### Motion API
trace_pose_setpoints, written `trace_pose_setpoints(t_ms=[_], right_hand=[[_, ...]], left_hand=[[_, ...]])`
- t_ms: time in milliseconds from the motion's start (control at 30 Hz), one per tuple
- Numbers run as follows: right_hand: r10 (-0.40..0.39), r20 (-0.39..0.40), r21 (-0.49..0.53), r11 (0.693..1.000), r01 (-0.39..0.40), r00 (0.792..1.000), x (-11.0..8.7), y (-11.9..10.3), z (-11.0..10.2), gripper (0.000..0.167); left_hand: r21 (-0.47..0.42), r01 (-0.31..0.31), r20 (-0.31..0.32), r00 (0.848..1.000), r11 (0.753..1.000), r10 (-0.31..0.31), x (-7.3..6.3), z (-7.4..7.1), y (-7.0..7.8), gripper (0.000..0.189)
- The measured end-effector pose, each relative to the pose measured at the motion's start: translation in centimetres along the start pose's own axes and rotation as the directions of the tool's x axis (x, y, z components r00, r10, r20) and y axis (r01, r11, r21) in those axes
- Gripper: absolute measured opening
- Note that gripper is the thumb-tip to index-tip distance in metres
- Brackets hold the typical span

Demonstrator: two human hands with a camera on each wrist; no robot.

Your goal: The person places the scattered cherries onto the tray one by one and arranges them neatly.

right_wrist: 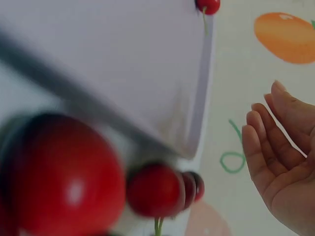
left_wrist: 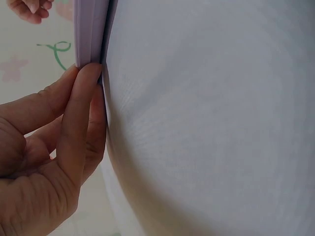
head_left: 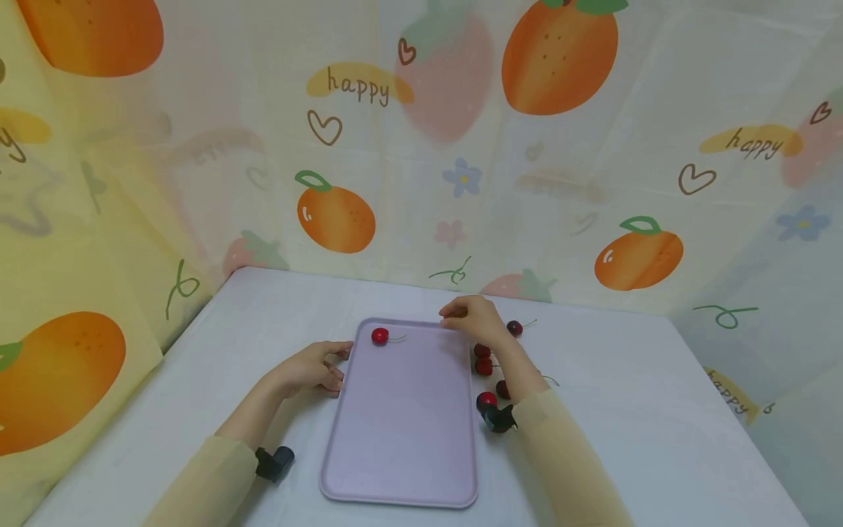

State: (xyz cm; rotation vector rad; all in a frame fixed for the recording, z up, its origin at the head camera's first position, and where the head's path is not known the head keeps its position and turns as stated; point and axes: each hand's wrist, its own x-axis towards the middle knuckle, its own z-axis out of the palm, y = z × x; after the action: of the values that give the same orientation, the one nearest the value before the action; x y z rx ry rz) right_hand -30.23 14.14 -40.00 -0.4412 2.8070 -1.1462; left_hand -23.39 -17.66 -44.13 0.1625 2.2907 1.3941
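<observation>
A lilac tray lies on the white table, with one red cherry and its stem near its far left corner. My left hand is at the tray's left edge; the left wrist view shows the fingertips gripping the rim. Above the far right corner is my right hand, its fingers loosely bent. No object shows in its palm in the right wrist view. Several cherries lie along the tray's right side, some partly hidden by the right forearm and wrist camera. A dark cherry sits farther back.
A white cloth covers the table. Behind and beside it hang fabric walls printed with oranges, strawberries and hearts. Each wrist wears a small black camera.
</observation>
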Motion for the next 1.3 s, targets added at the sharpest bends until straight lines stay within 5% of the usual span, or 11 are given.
trace_pose_setpoints(t_ms=[533, 1300], right_hand=[[0.061, -0.082, 0.025, 0.998, -0.059, 0.995, -3.0, 4.1, -4.4, 0.028], [0.129, -0.041, 0.014, 0.992, -0.129, 0.991, -8.5, 10.3, -10.0, 0.036]], left_hand=[[-0.010, 0.005, -0.003, 1.000, 1.000, -0.005, 0.1, 0.0, -0.1, 0.078], [-0.017, -0.014, 0.015, 1.000, 1.000, 0.014, -0.3, 0.0, 0.2, 0.079]])
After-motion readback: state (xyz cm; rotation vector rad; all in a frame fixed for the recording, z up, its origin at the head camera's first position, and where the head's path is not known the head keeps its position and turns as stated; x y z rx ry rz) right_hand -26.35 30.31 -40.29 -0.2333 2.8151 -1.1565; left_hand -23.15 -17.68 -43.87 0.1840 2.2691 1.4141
